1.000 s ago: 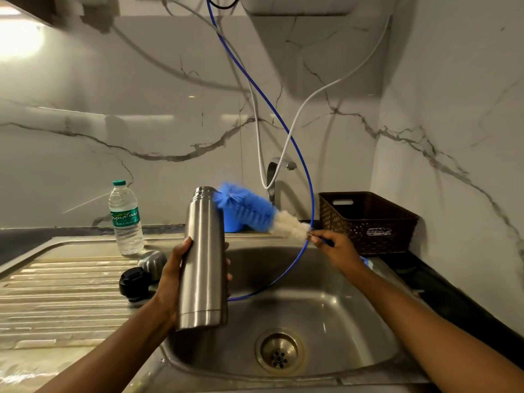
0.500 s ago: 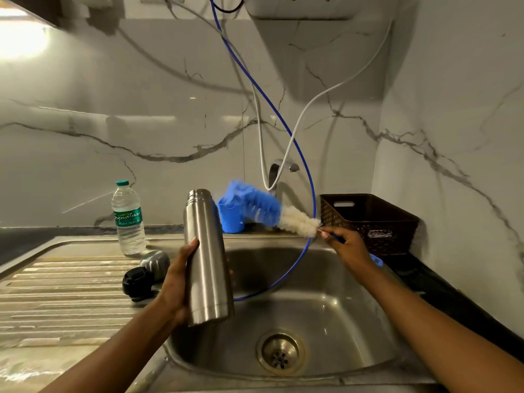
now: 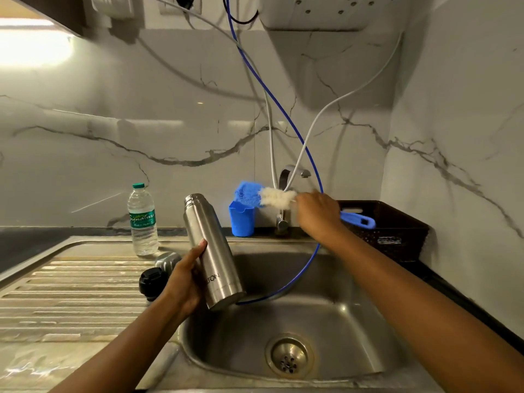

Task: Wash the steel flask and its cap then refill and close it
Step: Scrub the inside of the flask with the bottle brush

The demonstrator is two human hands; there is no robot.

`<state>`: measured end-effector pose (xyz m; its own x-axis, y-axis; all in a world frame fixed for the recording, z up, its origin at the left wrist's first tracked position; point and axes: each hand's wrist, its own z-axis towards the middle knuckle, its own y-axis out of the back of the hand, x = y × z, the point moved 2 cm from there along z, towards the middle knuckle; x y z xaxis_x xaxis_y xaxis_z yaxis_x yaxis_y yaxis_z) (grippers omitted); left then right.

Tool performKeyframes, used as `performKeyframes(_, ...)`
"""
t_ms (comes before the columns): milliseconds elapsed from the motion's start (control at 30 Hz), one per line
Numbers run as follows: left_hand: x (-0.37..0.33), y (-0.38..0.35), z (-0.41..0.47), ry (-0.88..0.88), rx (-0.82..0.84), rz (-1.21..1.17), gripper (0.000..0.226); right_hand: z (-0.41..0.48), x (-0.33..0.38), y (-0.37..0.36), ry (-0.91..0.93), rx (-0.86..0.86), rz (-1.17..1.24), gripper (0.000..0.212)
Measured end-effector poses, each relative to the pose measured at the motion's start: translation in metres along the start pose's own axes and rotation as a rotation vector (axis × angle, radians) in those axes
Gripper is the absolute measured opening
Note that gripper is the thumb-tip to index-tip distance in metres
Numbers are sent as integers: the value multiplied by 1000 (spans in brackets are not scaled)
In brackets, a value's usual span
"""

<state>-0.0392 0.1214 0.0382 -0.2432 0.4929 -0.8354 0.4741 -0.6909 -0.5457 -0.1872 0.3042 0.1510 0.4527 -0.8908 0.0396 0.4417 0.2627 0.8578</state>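
Note:
My left hand (image 3: 184,282) grips the steel flask (image 3: 211,251) by its lower half, over the sink's left rim, mouth open and tilted up to the left. My right hand (image 3: 316,212) holds a bottle brush (image 3: 265,195) with blue and white bristles near the tap, its blue handle end (image 3: 358,219) sticking out to the right. The brush is blurred and clear of the flask. Two flask caps lie on the drainboard behind my left hand: a steel cup cap (image 3: 167,259) and a black stopper (image 3: 151,282).
The steel sink (image 3: 326,313) with its drain (image 3: 289,355) lies below. A plastic water bottle (image 3: 143,219) and a blue cup (image 3: 242,221) stand at the back. A brown basket (image 3: 397,231) sits right. A blue tube (image 3: 312,171) hangs into the basin beside the tap (image 3: 286,177).
My right hand lifted the brush up and back toward the tap, away from the flask mouth. The flask tilted further, base swinging right over the basin.

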Motion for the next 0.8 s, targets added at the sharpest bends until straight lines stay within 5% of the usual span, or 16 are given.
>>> performKeyframes(267, 1, 8, 8, -13, 6, 71, 67, 62, 84, 28, 251, -56, -473, 22)
performKeyframes(800, 13, 13, 35, -53, -13, 97, 72, 140, 124, 1, 309, 88, -699, 32)
